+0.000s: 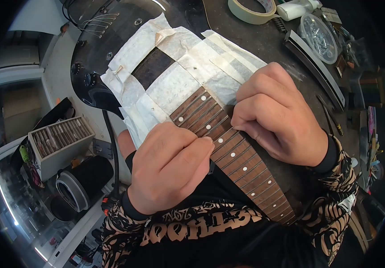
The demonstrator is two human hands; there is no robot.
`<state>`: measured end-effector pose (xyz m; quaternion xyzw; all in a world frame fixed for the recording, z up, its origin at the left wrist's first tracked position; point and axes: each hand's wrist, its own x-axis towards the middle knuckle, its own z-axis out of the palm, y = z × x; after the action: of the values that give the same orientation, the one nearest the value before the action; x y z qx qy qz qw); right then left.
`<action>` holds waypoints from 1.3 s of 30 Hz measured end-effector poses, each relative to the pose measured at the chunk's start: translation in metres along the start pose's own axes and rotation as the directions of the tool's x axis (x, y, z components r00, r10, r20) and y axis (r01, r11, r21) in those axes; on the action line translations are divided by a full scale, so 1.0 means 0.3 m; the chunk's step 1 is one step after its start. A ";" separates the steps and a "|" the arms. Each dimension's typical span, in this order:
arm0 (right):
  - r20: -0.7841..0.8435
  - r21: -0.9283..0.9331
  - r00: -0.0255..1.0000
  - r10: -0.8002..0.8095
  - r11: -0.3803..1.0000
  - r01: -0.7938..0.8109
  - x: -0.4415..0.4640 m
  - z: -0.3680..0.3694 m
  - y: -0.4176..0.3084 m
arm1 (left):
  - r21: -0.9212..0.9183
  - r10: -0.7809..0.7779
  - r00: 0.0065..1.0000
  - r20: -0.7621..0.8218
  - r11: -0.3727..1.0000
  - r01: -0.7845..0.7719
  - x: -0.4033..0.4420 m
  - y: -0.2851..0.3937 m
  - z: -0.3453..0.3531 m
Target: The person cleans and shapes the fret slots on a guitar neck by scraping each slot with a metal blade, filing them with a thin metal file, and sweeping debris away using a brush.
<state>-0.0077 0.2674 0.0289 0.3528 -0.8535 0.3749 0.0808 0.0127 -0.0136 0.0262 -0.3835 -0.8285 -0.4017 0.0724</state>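
A black electric guitar (100, 58) lies with its body at the upper left and its neck pointing to the lower right. White paper and masking tape (174, 85) cover much of the body around a dark uncovered rectangle. The brown fretboard (239, 163) shows metal frets and white dot inlays. My left hand (170, 167) is closed at the near edge of the fretboard, fingertips pinched over it. On the far edge, my right hand (281, 114) is closed too, thumb and finger pinched near a fret. Whatever sits between the fingers of either hand is hidden.
A masking tape roll (252, 10), a white bottle (296, 8), a clear tub of small parts (318, 38) and a long dark bar (315, 67) lie on the dark bench. A box of slim packets (60, 136) and a black cylinder (85, 183) stand at left.
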 end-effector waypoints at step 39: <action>0.041 -0.044 0.999 0.007 0.999 -0.005 0.040 0.025 -0.045 | 0.028 0.004 0.996 -0.085 1.000 -0.002 -0.054 -0.017 -0.007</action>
<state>-0.0067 0.2494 0.0362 0.3562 -0.8640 0.3489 0.0698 0.0200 -0.0264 0.0176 -0.3661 -0.8297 -0.4057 0.1136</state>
